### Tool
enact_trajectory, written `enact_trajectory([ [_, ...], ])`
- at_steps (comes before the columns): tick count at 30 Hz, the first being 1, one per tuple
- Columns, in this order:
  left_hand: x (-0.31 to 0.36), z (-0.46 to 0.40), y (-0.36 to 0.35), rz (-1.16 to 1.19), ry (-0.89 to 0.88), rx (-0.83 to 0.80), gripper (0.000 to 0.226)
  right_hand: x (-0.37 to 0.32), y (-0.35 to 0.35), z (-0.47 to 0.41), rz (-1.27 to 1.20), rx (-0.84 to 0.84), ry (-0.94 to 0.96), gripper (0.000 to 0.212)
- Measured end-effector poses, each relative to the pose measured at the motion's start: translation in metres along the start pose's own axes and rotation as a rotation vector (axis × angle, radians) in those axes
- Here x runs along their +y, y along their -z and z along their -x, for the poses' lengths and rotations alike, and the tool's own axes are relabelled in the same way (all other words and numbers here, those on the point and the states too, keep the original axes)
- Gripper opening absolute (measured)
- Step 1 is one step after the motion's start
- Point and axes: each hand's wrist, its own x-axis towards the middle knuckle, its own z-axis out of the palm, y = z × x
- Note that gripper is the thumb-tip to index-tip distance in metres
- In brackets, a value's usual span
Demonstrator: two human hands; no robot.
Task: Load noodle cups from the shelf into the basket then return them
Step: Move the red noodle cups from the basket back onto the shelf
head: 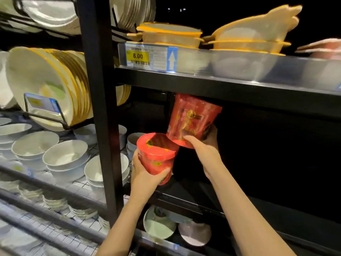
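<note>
Dark shop aisle — black metal shelving upright (97, 100) lit from front. White gold-rimmed plates (46, 84) racked at left, white ceramic bowls (64, 156) stacked on wire shelf below. Yellow price label (140, 56) clipped to upper shelf edge — yellow-rimmed cream dishes (171, 36) stacked above.

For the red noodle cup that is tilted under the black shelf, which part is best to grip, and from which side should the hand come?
Probably the lower side wall, near the base, from the front and below. The tilted noodle cup has its top tucked under the black shelf, so that end is blocked, while the narrower lower part faces outward. The right hand already wraps around there. The left hand grips a second cup.
</note>
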Motion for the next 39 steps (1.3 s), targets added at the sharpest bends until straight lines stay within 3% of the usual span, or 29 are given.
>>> enact_trajectory([
  [8,-0.003,0.0,-0.003,-0.084,-0.008,-0.097,0.118,0.01,-0.044,-0.004,0.068,-0.158,0.097,0.099],
  [33,-0.008,-0.017,0.001,-0.132,-0.014,-0.15,0.117,0.02,-0.051,-0.017,0.196,-0.203,0.05,0.103],
  [39,-0.012,-0.01,0.004,-0.239,-0.042,-0.137,0.106,0.029,-0.027,0.003,0.366,-0.222,0.09,0.086],
])
